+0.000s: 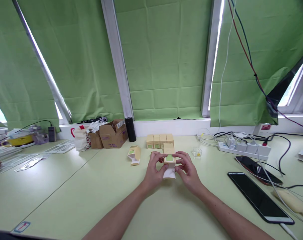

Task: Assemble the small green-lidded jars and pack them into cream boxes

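Note:
Between my two hands is a small tan cardboard box [169,168] with a green label and its front flap hanging open, the white inside facing me. My left hand [155,170] pinches its left side, thumb low and fingers near the top. On the opposite side, my right hand [187,169] grips the box with thumb and fingertips. A similar box [134,154] with an open flap lies to the left. Behind my hands stands a row of several matching tan boxes [156,141]. A small clear container [197,152] with something yellow inside sits right of them.
A brown carton [114,134], a white bag [81,137] and a black cylinder [130,129] stand at the back left. To the right are a phone [260,196], a second dark phone [258,169], a power strip [243,149] and loose cables. Green curtains hang behind.

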### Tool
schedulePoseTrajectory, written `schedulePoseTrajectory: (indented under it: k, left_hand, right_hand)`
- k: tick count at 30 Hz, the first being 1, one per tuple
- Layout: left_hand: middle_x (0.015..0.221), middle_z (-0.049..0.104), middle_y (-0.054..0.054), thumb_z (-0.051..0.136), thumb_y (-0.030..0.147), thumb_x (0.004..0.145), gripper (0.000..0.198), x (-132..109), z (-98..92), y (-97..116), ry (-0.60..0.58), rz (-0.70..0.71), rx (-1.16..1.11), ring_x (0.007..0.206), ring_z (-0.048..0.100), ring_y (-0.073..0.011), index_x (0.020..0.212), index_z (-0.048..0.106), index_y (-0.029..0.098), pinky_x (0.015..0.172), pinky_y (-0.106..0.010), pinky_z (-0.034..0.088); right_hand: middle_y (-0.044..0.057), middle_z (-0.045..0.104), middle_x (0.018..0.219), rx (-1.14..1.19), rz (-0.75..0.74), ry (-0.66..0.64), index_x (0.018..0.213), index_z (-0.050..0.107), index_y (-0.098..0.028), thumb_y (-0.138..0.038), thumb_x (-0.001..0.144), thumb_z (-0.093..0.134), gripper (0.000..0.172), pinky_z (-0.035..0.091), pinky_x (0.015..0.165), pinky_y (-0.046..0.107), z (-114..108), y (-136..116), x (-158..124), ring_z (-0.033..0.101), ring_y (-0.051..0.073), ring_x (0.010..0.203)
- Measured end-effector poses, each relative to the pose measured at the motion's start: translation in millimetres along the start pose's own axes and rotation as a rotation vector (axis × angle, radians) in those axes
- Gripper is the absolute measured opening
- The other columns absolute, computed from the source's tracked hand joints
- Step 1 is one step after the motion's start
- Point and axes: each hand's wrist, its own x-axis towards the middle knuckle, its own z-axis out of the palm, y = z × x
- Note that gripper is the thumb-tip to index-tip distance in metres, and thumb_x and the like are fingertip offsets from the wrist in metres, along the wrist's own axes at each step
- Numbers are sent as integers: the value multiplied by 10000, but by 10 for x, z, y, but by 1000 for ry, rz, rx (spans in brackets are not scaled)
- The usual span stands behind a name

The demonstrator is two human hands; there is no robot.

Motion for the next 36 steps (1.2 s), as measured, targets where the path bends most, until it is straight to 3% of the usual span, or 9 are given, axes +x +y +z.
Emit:
schedulePoseTrajectory:
  k: [11, 22, 28, 33, 36]
  left_hand:
    - [1074, 497, -48, 647, 176, 917, 294, -5, 1, 5, -2, 19, 34, 982, 548, -199, 1196, 661, 269, 936, -401, 501]
    - [1119, 484, -62, 640, 348, 971, 342, -13, -11, 27, -53, 45, 59, 1010, 547, -216, 1309, 614, 302, 967, -428, 502]
    - [1299, 411, -112, 559, 598, 978, 594, -36, -75, -26, -176, 59, 3, 1139, 512, -259, 1499, 499, 318, 1090, -496, 440]
    - [1407, 330, -125, 601, 782, 848, 931, -47, -82, -101, -280, 53, -16, 1278, 424, -319, 1618, 313, 343, 1161, -550, 370]
    - [1455, 289, -122, 701, 793, 760, 1082, -50, -71, -120, -320, 36, -8, 1308, 407, -329, 1638, 243, 357, 1185, -568, 341]
  right_hand:
    - [95, 453, 1396, -27, 20, 42, 1263, 633, -325, -445, 980, 625, 307, 629, 832, 393, 26, 26, 6, 675, 197, 966]
    - [95, 465, 1393, -39, 41, 73, 1260, 636, -326, -425, 990, 595, 290, 627, 782, 379, 37, 47, 19, 676, 196, 953]
    - [95, 474, 1396, -41, 38, 96, 1256, 630, -316, -423, 987, 601, 291, 624, 756, 352, 19, 40, 36, 683, 181, 922]
    - [102, 486, 1401, -33, 39, 118, 1259, 623, -306, -429, 985, 598, 301, 629, 709, 342, 2, 61, 50, 694, 183, 895]
    - [96, 489, 1396, -36, 36, 133, 1265, 620, -312, -421, 987, 596, 300, 628, 704, 336, -4, 87, 55, 698, 179, 891]
